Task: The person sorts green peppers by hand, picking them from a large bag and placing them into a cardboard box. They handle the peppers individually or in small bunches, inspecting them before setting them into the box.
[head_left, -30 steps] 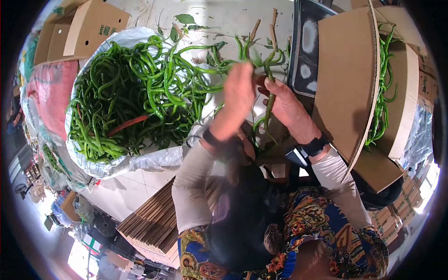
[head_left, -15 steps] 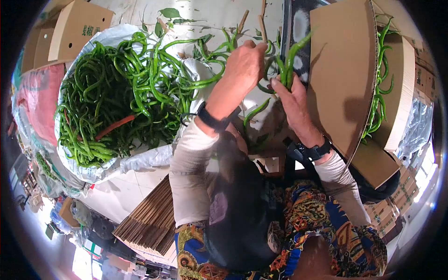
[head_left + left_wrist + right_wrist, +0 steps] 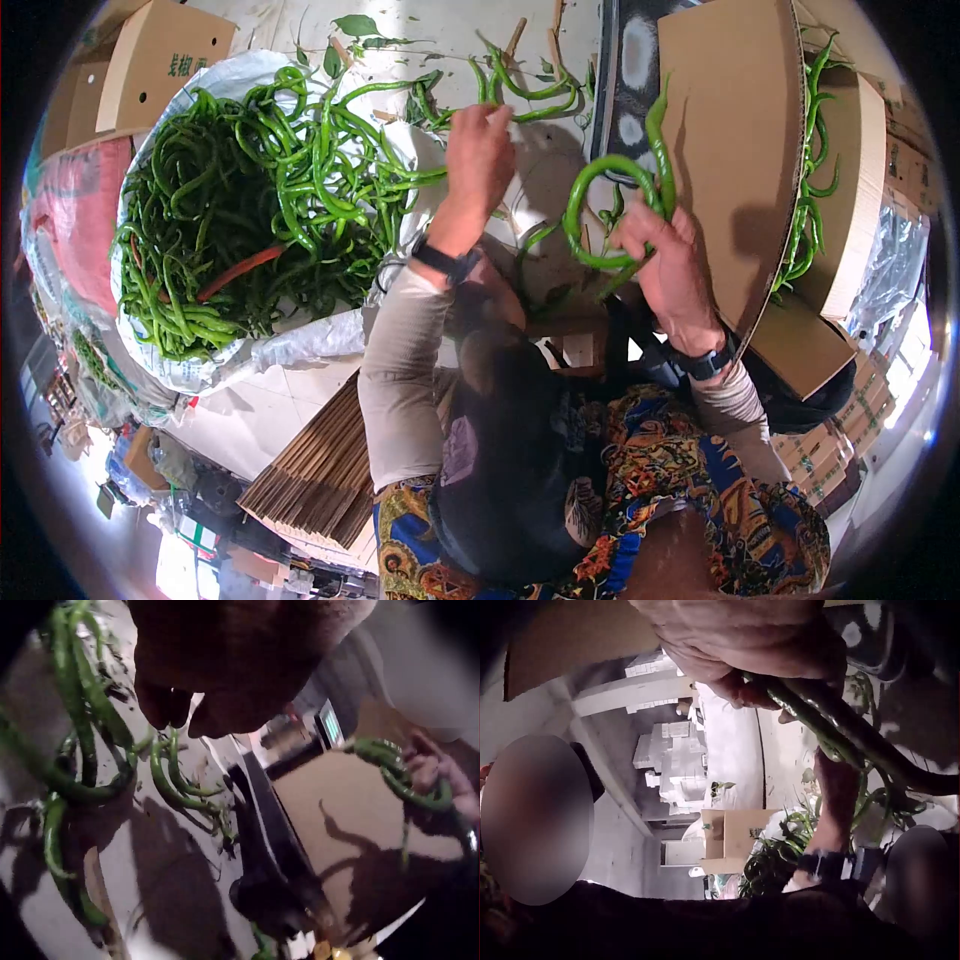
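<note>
In the head view my right hand (image 3: 662,250) grips a small bunch of long green chili peppers (image 3: 578,205); one curls into a loop and another sticks upward. The right wrist view shows dark pepper lengths (image 3: 840,724) coming out from under those fingers. My left hand (image 3: 480,155) is over the table, fingers bent, beside a few loose chili peppers (image 3: 545,112). From the left wrist, pepper ends (image 3: 169,761) show right at the left fingertips, and I cannot tell whether they are pinched. Thicker peppers (image 3: 71,697) lie left of that hand.
A white sack (image 3: 290,352) heaped with green chili peppers (image 3: 200,215) and one red one stands at left. Close by my right hand rises a cardboard box panel (image 3: 730,150), with peppers in the box (image 3: 815,190) beyond. Flattened cartons (image 3: 315,465) are stacked at lower left.
My left hand has gone from beside the right hand leftward to the loose peppers. The right hand, first holding a pepper near the middle, has shifted right toward the box with several peppers.
</note>
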Tool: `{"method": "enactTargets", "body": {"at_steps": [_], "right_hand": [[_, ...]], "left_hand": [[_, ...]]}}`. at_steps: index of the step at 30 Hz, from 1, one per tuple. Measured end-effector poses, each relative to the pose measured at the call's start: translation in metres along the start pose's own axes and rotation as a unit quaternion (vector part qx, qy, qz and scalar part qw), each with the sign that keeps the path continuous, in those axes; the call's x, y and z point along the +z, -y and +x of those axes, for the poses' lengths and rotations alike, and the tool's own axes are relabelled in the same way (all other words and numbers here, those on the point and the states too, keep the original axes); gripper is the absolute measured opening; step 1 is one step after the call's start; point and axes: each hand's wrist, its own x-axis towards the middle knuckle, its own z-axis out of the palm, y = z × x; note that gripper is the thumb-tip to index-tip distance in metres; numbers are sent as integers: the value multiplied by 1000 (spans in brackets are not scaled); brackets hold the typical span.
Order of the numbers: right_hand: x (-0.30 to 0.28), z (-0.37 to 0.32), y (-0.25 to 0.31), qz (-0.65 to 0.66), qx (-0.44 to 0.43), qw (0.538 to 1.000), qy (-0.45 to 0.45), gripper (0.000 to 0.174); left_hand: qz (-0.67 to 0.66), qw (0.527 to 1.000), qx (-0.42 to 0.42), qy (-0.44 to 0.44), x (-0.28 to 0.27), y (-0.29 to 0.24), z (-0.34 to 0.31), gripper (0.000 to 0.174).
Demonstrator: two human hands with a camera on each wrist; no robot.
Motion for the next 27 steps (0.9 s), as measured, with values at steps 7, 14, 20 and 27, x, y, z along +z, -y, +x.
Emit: {"method": "enactTargets", "body": {"at_steps": [7,14,20,27], "right_hand": [[-13,-19,-34,-19,97,994,-49,20],[-31,-22,-38,-181,80,980,-33,23],[-43,-24,-49,-221,116,968,-42,21],[-54,-27,-51,-188,96,977,-36,25]], "left_hand": [[341,904,232,110,53,19,32,36],[186,961,207,3,-19,-18,68,15],[-127,938,-45,321,3,-52,-27,19],[17,958,-51,281,71,-17,-104,31]]}}
